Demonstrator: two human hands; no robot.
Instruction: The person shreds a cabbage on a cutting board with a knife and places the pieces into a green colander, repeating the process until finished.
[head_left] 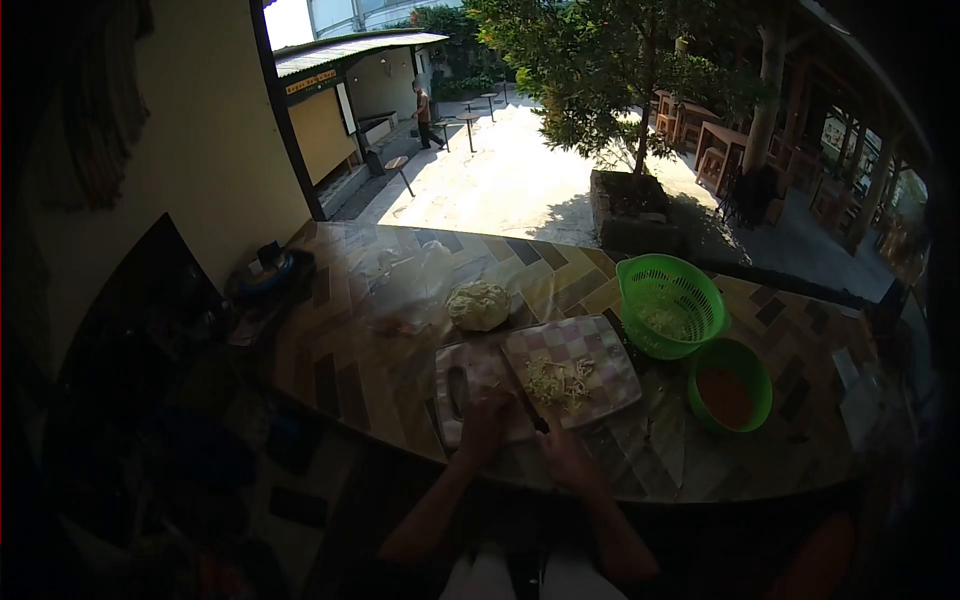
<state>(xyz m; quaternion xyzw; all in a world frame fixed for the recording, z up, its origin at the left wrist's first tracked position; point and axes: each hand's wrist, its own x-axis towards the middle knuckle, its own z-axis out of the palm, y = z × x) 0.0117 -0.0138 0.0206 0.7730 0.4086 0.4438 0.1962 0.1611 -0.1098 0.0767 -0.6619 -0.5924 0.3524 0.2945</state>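
A cutting board (610,395) with a pale pink-and-white check lies at the table's near edge. On its right half is a small heap of chopped cabbage (560,384). My right hand (566,458) is closed round the dark handle of a knife (524,392), whose blade points away from me over the board. Left of the blade, my left hand (487,420) rests on the board near its handle slot, fingers curled together; shade hides what they hold. Just behind the board sits a pale, roundish cabbage (479,306).
A green colander (645,338) with shredded pieces inside stands right of the board. Beside it is a green bowl (765,385) with orange-brown contents. Clear plastic (415,275) lies at the back left of the tiled table (345,370). A person (423,112) is outside.
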